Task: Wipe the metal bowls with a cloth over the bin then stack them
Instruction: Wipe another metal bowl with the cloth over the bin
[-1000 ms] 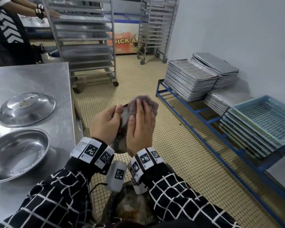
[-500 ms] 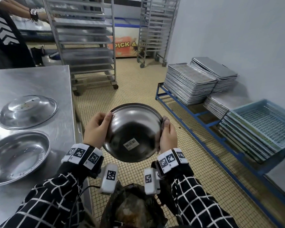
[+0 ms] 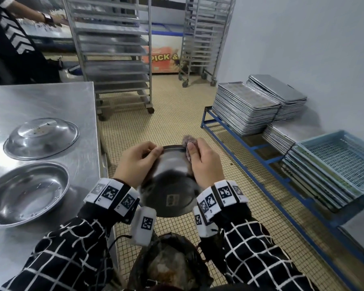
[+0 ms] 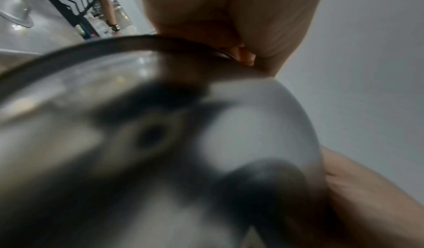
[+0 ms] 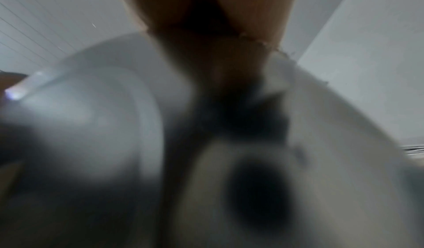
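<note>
I hold a small metal bowl (image 3: 170,183) tilted away from me, its stickered base toward the camera, above the black-bagged bin (image 3: 168,267). My left hand (image 3: 136,162) grips its left rim. My right hand (image 3: 202,162) pinches a purple-grey cloth (image 3: 188,141) against the right rim. On the steel table (image 3: 40,101) stand one upturned bowl (image 3: 41,138) and one upright bowl (image 3: 25,194). Both wrist views are blurred; the left wrist view shows the bowl (image 4: 160,143) filling the frame under my fingers (image 4: 229,16).
A blue low rack (image 3: 261,156) on the right bears stacked metal trays (image 3: 246,108) and blue crates (image 3: 340,158). Wheeled tray racks (image 3: 114,59) stand ahead on the tiled floor. Another person (image 3: 13,38) stands at the far left behind the table.
The bowl has tipped from facing me flat to leaning away, and the right hand with the cloth has come up to the top right rim. The left hand has shifted onto the upper left rim.
</note>
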